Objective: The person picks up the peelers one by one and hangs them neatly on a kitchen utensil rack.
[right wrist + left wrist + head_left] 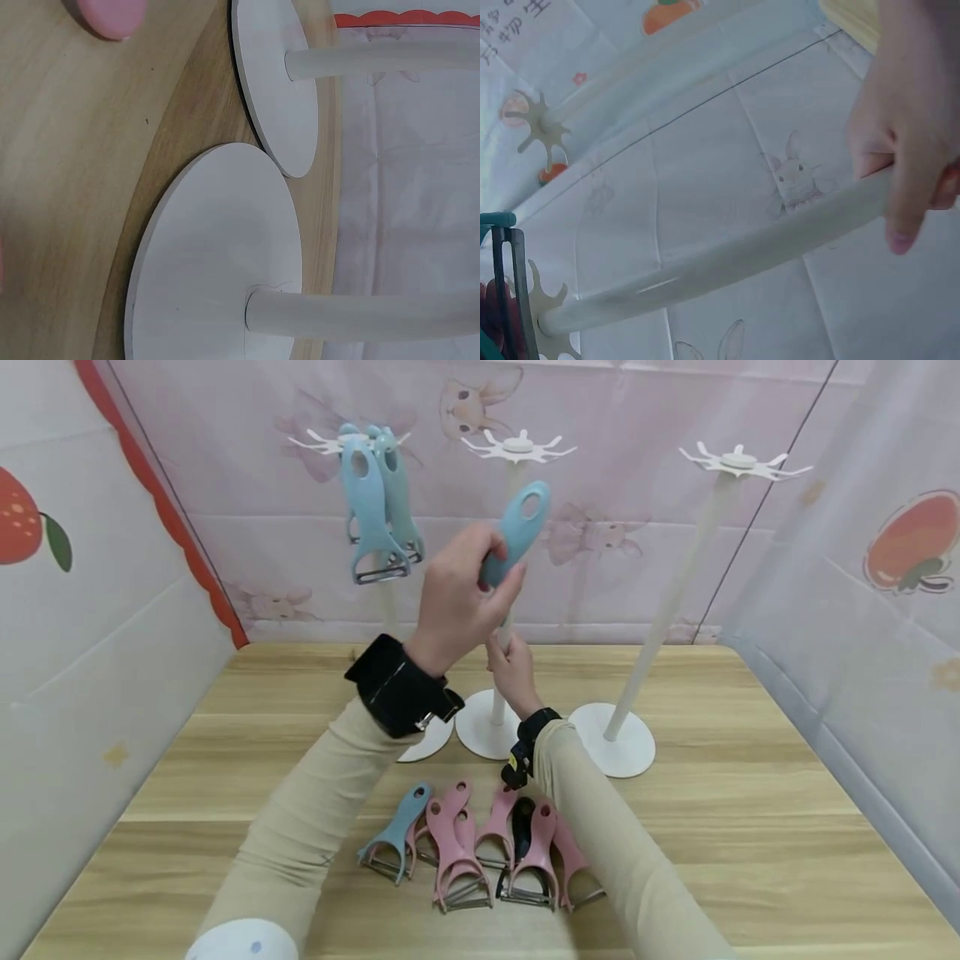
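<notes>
My left hand (457, 597) holds a light blue peeler (525, 522) with its holed handle end pointing up, just below the hooked top (517, 446) of the middle stand. At the lower left of the left wrist view, that peeler's blade (514, 289) shows beside the stand's hooks. Lower down, my right hand (516, 675) grips the white pole (727, 274) of the same stand. Several light blue peelers (367, 502) hang from the left stand's hooks. On the table lie a blue peeler (400, 829), several pink peelers (447, 839) and a black peeler (522, 827).
To the right, a third stand (663, 610) with bare hooks rises from a round white base (626, 752). The middle stand's base (210, 247) nearly meets the left one (274, 90). Printed cloth (255, 543) hangs around the wooden table (750, 843).
</notes>
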Demonstrator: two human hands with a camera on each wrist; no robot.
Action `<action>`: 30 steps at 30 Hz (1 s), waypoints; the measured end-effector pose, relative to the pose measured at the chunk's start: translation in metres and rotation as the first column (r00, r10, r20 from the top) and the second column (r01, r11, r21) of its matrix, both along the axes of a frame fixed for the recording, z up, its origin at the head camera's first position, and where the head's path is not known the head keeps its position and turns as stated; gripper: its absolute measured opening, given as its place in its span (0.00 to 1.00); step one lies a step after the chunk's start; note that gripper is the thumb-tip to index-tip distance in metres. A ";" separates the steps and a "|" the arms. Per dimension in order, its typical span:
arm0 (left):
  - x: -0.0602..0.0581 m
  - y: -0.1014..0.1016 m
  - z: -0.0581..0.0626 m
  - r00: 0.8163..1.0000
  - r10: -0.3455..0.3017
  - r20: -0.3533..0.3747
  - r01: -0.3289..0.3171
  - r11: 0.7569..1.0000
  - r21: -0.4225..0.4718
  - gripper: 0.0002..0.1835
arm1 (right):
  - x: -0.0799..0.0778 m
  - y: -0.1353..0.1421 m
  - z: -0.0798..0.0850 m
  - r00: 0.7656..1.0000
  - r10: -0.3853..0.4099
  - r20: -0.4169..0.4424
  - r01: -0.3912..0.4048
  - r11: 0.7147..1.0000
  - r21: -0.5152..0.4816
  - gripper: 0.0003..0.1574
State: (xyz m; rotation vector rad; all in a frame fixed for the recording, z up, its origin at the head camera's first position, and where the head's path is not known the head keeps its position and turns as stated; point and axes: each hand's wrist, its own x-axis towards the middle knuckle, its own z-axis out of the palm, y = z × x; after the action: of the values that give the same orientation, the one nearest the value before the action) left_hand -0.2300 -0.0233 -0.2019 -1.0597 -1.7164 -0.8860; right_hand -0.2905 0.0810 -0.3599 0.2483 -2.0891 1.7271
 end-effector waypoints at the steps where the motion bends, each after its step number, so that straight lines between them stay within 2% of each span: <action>1: -0.001 0.003 0.003 1.000 0.014 0.008 -0.014 1.000 -0.005 0.10 | 0.000 0.000 0.000 1.000 0.001 -0.005 -0.001 1.000 -0.001 0.15; 3: -0.003 0.010 0.009 0.998 0.052 0.030 -0.051 0.999 -0.018 0.09 | 0.000 0.001 -0.001 1.000 0.009 -0.011 -0.009 1.000 -0.008 0.16; 5: -0.006 0.015 0.013 0.994 0.098 0.051 -0.097 0.995 -0.028 0.09 | 0.007 0.000 0.006 1.000 0.021 -0.022 -0.022 1.000 -0.022 0.15; 9: -0.013 0.023 0.018 0.982 0.168 0.085 -0.165 0.985 -0.040 0.09 | 0.007 0.000 0.005 0.999 0.029 -0.025 -0.030 0.999 -0.044 0.15; 12: -0.017 0.027 0.019 0.974 0.200 0.102 -0.196 0.979 -0.051 0.09 | -0.001 0.002 -0.004 0.999 0.022 -0.028 -0.023 0.999 -0.039 0.17; 15: -0.019 0.029 0.020 0.966 0.226 0.124 -0.218 0.973 -0.070 0.09 | -0.001 0.002 -0.005 0.999 0.019 -0.042 -0.020 1.000 -0.021 0.17; 18: -0.022 0.029 0.019 0.961 0.232 0.152 -0.222 0.972 -0.078 0.09 | 0.000 0.001 -0.005 0.999 0.024 -0.044 -0.025 1.000 -0.018 0.17; 22: -0.024 0.026 0.013 0.965 0.201 0.170 -0.191 0.979 -0.074 0.09 | 0.000 0.001 -0.004 0.999 0.038 -0.011 -0.038 0.999 -0.027 0.17; 26: -0.026 0.020 0.003 0.971 0.163 0.174 -0.151 0.985 -0.083 0.09 | 0.000 0.002 -0.003 1.000 0.031 0.006 -0.031 1.000 -0.005 0.18; 30: -0.026 0.013 -0.012 0.974 0.143 0.177 -0.131 0.988 -0.078 0.09 | 0.000 0.002 -0.002 1.000 0.017 0.012 -0.017 1.000 0.011 0.17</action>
State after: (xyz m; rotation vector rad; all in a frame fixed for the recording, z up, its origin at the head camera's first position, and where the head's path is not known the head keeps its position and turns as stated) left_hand -0.2557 -0.0101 -0.2136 -0.9133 -1.9579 -0.8647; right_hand -0.2909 0.0827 -0.3621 0.2609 -2.1114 1.7307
